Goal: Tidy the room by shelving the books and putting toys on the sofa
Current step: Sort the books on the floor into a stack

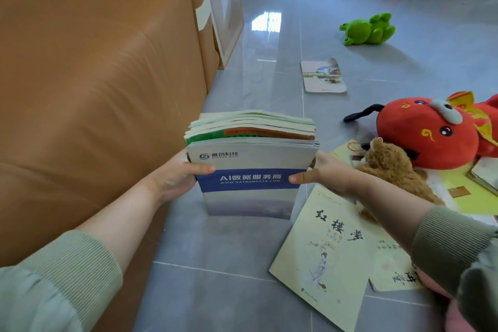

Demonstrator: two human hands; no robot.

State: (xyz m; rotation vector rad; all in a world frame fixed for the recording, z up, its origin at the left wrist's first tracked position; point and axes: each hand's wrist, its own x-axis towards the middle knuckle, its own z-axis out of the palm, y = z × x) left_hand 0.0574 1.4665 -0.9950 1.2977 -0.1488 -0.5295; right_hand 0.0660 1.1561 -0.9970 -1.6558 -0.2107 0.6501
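In the head view, a stack of books (252,164) stands upright on its lower edge on the grey tiled floor (215,291), at the centre of the frame, just beside the front of the orange sofa (94,75) that fills the upper left. The left hand (179,178) clamps the stack's left side, thumb across the front cover; the right hand (327,175) clamps the right side the same way. The fingers of both hands are hidden behind the stack. The front cover is grey with a blue band of white print; of the books behind it only the top edges show, so their number is hard to tell.

At the lower right a cream book (331,259) with brush lettering lies flat on the floor, partly under the right forearm. A second thin yellow book (390,267) beside it is mostly covered by the sleeve. A brown plush toy (388,164) lies just behind the right hand, its lower part hidden by the arm. Touching it, at the right edge, is a red plush toy (428,135), cut off by the frame. Yellow sheets (469,197) lie beneath both toys. Something pink at the bottom right corner is too cropped to identify.

In the upper right, well apart from the rest, a green plush frog (367,29) lies on the floor, and below it a small booklet (323,77) with a curled corner.
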